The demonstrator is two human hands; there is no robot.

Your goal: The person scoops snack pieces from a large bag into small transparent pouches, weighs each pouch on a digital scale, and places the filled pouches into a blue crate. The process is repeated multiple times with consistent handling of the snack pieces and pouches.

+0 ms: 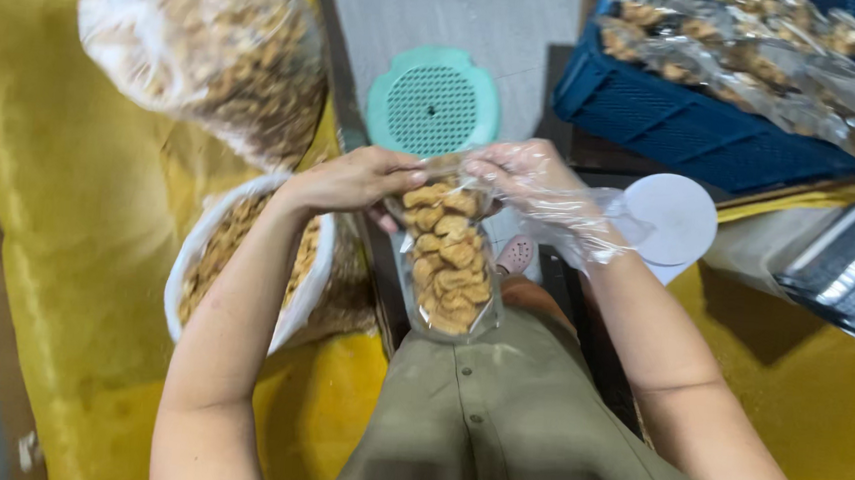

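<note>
You have a small clear bag [449, 262] packed with golden fried snacks resting on your lap, mouth up, between your two hands. Your bare left hand [351, 180] pinches the left side of the bag's mouth with fingertips pressed together, and your right hand [532, 182], in a thin plastic glove, grips the right side with its fingers curled over the rim. To my eye the bag looks nearly full, so keep its base settled on your lap and pull both sides of the mouth evenly; a lopsided tug could tip pieces out over the top. Just left of your forearm sits a large white-rimmed sack [246, 257] of loose snacks, open and close enough to nudge with your elbow, so keep that arm tucked in. A bigger filled bag [200, 44] lies further off on the yellow sheet [76, 246]. Straight ahead are a teal perforated stool top [433, 102] and a white round lid [675, 219] just beyond your gloved wrist. The blue crate [676, 122] of packed bags stands up to the right, well apart, and the freest room is the grey floor ahead.
</note>
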